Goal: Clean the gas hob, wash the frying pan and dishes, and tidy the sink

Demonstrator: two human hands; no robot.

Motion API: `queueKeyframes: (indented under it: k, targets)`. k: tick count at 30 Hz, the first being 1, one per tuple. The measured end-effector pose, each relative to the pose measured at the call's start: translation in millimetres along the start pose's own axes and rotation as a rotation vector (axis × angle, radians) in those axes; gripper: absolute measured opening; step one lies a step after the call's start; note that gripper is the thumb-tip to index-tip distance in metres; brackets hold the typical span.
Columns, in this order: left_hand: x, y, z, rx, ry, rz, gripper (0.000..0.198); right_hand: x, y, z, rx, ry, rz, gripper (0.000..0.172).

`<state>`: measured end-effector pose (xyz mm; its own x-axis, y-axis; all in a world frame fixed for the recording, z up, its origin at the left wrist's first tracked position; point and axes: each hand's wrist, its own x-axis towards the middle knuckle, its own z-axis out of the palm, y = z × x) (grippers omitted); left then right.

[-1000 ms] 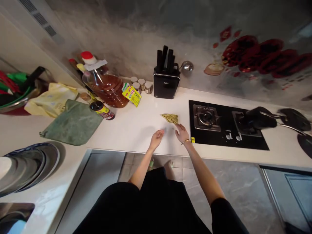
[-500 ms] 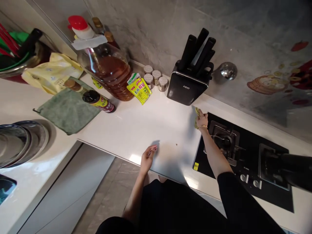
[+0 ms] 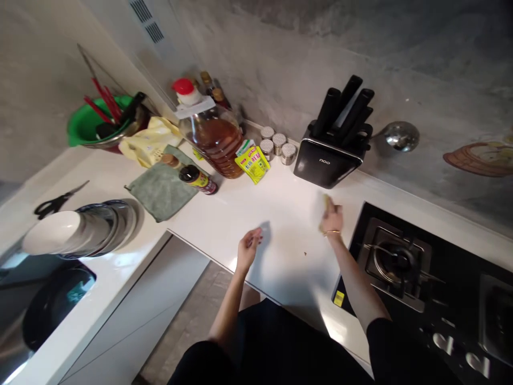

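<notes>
My right hand (image 3: 332, 218), smeared by motion, presses a yellow cloth (image 3: 325, 206) to the white counter (image 3: 232, 214), in front of the knife block (image 3: 328, 162) and left of the gas hob (image 3: 363, 256). Most of the cloth is hidden beneath my fingers. Over the front part of the counter hovers my left hand (image 3: 249, 247), its fingers loosely curled and a little apart, nothing visible in them. A small dark crumb (image 3: 305, 254) lies on the counter between my hands.
A yellow seasoning packet (image 3: 253, 164) leans by a large oil jug (image 3: 218, 136) and several spice jars (image 3: 279, 141). A sauce bottle (image 3: 199, 179) lies on a green cloth (image 3: 160, 192). Stacked bowls (image 3: 66, 230) stand left, near the sink (image 3: 80, 283).
My right hand has slid left with the yellow cloth, away from the hob. The view has swung left, bringing in the green basin and scissors. My left hand stays over the counter.
</notes>
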<state>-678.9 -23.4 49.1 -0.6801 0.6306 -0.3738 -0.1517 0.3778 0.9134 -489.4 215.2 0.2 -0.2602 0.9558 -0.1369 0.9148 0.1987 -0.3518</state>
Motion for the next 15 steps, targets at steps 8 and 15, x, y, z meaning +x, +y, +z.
queueKeyframes:
  k: [8, 15]
  targets:
    - [199.3, 67.6, -12.9, 0.152, 0.379, 0.198, 0.055, 22.6, -80.9, 44.3, -0.063, 0.007, 0.04, 0.055]
    - [243.1, 83.2, 3.2, 0.214, 0.329, 0.339, 0.03, -23.9, -121.9, 62.1, 0.091, -0.219, -0.436, 0.056]
